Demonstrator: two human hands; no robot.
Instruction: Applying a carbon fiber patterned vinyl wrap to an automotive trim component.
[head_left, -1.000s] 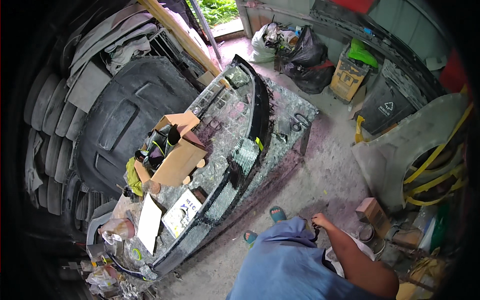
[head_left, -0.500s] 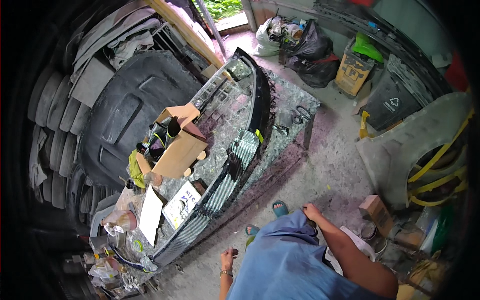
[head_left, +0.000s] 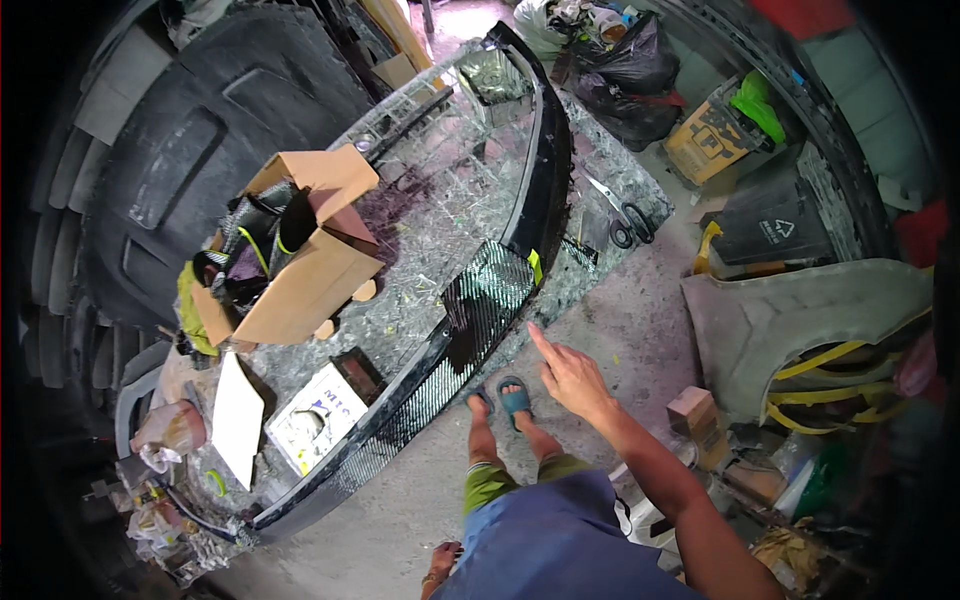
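One curved black strip [head_left: 488, 290] ahead of both hands [head_left: 575, 382] [head_left: 441, 563].

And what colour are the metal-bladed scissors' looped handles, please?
The looped handles are black, best in the head view.

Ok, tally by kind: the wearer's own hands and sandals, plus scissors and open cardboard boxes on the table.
Hands (left hand, right hand): 2
Teal sandals: 2
Black-handled scissors: 1 pair
Open cardboard box: 1
Total: 6

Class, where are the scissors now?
In the head view, right of centre, scissors lie on the worktable's corner, beside a dark scrap, beyond the right hand.
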